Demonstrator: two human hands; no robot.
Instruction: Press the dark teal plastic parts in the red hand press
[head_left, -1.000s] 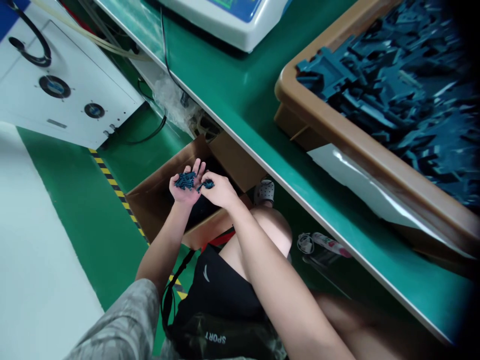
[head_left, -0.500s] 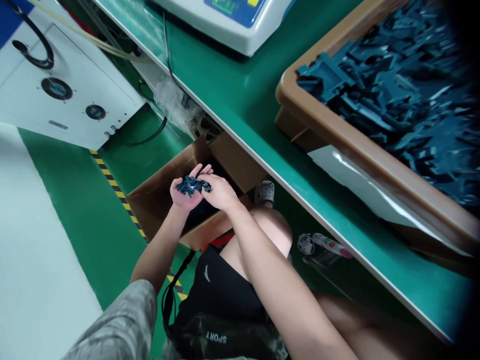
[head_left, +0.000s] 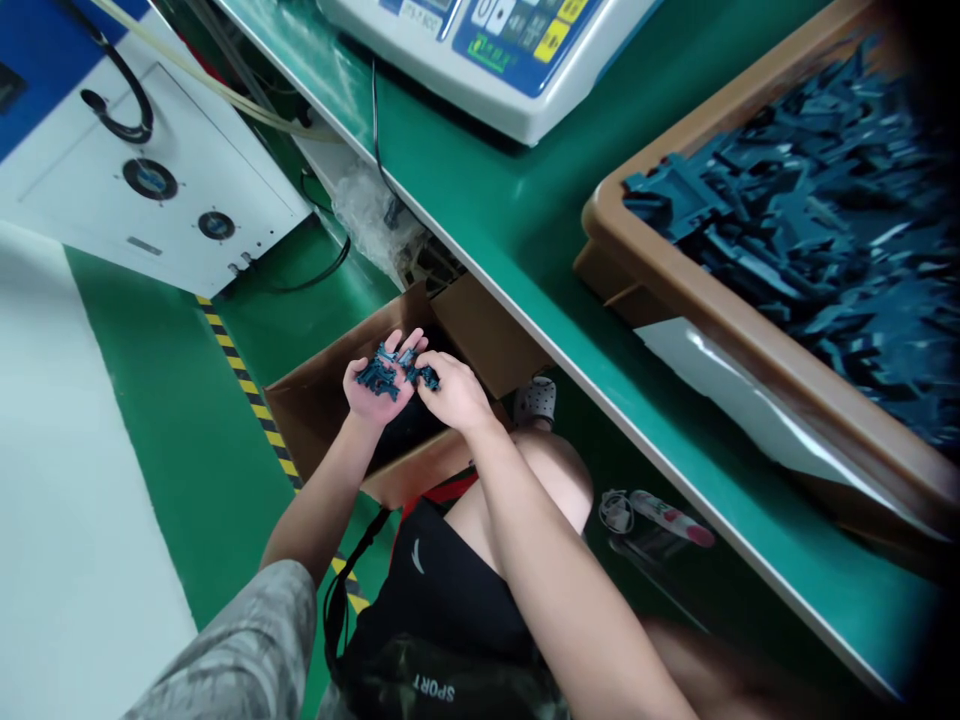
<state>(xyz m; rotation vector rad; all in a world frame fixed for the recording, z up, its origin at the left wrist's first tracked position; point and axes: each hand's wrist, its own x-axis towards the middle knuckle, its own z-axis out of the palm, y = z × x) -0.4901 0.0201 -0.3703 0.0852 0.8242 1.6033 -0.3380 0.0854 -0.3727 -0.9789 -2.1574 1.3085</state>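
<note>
My left hand [head_left: 379, 393] is palm up above the open cardboard box, its fingers stretched out. A small heap of dark teal plastic parts [head_left: 380, 376] lies on that palm. Beside it, my right hand [head_left: 454, 390] is closed, its fingertips pinching a few similar small plastic parts [head_left: 427, 378] at the edge of the heap. Below both hands stands the cardboard box [head_left: 315, 420], flaps up, its dark contents hard to make out.
A brown plastic tub [head_left: 660, 270] full of larger teal plastic parts stands on the green table [head_left: 480, 210], near a digital scale [head_left: 517, 105]. The table's edge runs diagonally right of the box. A white machine cabinet [head_left: 172, 190] is at the left.
My right hand has drawn slightly right, off the left palm, so more of the heap shows. The camera view has shifted, showing more of the scale.
</note>
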